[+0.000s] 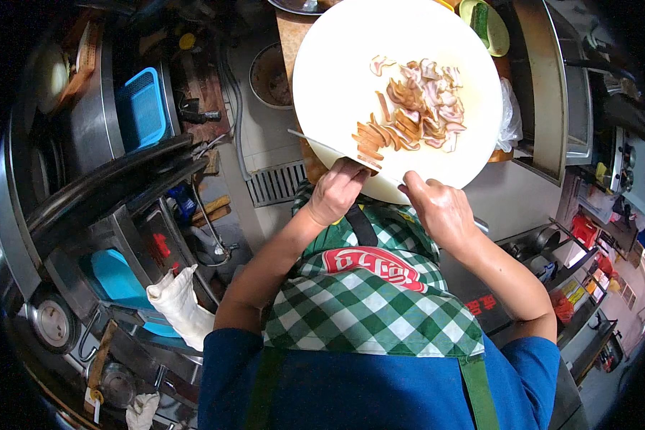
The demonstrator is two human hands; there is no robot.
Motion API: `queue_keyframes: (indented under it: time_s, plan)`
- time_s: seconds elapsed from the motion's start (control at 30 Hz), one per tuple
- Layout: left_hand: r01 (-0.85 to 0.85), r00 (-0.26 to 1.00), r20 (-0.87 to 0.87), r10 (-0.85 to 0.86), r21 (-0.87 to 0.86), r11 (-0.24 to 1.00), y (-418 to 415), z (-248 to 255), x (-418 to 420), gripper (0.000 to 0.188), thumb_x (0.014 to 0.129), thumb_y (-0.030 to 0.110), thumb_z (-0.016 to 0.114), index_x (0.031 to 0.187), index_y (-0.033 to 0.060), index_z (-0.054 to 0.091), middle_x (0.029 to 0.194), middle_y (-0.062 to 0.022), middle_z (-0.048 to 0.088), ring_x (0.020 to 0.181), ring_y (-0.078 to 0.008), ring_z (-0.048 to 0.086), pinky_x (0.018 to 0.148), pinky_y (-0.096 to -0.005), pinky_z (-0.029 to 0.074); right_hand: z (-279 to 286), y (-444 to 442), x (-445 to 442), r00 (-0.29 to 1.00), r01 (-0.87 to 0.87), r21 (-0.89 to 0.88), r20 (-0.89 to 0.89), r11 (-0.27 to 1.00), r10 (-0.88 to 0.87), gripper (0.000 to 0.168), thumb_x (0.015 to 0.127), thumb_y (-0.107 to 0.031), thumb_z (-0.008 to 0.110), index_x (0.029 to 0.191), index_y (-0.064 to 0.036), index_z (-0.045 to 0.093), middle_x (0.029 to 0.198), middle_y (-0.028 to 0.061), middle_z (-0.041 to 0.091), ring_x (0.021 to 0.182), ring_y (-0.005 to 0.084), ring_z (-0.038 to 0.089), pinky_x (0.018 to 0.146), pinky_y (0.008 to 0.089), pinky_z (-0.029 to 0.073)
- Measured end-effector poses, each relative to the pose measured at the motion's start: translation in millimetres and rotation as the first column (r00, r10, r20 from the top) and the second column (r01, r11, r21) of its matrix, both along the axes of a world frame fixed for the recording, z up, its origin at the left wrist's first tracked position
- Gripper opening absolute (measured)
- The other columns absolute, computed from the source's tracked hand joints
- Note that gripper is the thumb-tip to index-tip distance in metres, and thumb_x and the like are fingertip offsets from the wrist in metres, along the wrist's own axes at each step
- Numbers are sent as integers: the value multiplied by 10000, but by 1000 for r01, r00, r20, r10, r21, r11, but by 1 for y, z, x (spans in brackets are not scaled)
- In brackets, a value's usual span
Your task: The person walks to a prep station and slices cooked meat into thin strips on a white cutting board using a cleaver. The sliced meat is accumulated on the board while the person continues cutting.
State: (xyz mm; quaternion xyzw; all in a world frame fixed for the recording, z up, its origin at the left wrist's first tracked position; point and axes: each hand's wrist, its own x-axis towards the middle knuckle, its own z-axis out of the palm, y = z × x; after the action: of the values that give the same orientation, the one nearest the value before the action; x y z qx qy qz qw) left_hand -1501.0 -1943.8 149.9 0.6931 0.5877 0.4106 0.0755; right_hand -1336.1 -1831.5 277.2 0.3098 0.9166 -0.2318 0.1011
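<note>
A round white cutting board (333, 70) lies before me, with brown and pale slices of cooked meat (408, 129) spread over its middle. My right hand (443, 209) is closed around the handle end of a knife (328, 147), whose blade is seen nearly edge-on and slants up to the left over the board's near edge. Behind the blade, on my side, my left hand (339, 188) presses with bent fingers on a brown piece of meat (373, 171), mostly hidden under the fingertips. Several thin slices lie just beyond the blade.
Beyond the board at the right is a green dish (499, 40) holding a cucumber (480, 24). A clear plastic bag (509, 115) touches the board's right side. To the left are a metal pot (271, 75) by the floor drain (277, 183) and a blue basket (142, 110).
</note>
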Motion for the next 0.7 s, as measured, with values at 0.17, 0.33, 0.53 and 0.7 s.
queue_keyframes:
  time_s: [0.17,0.33,0.53,0.7]
  plan:
    - [2,1000,14,-1,-41,999,0,-2,2,310,730,4,581,1030,-50,638,1011,-146,606,950,-307,592,797,-366,514,-25,-8,-9,999,20,10,28,1000,-20,177,814,-88,531,977,-109,466,643,176,591,580,376,620,482,475,480]
    - [61,993,101,-54,-72,996,5,3,-2,272,725,-3,575,987,-39,642,989,-131,607,928,-287,591,809,-351,509,-26,9,-10,981,113,-29,-157,993,-117,131,901,-173,542,957,-96,453,596,175,578,566,384,606,471,470,463]
    - [12,1000,-22,-12,-32,999,7,-1,3,264,707,-3,588,960,-53,642,972,-138,595,932,-290,585,837,-364,502,0,0,1,998,66,-13,-17,998,-67,143,913,-193,540,904,-80,453,587,181,579,574,386,614,475,485,463]
    - [35,998,55,-32,-51,998,11,7,4,275,685,-17,596,953,-54,645,946,-137,600,924,-293,586,816,-361,504,-13,-5,4,995,98,-37,-26,995,-99,149,908,-207,540,914,-80,461,591,181,583,575,390,615,476,488,466]
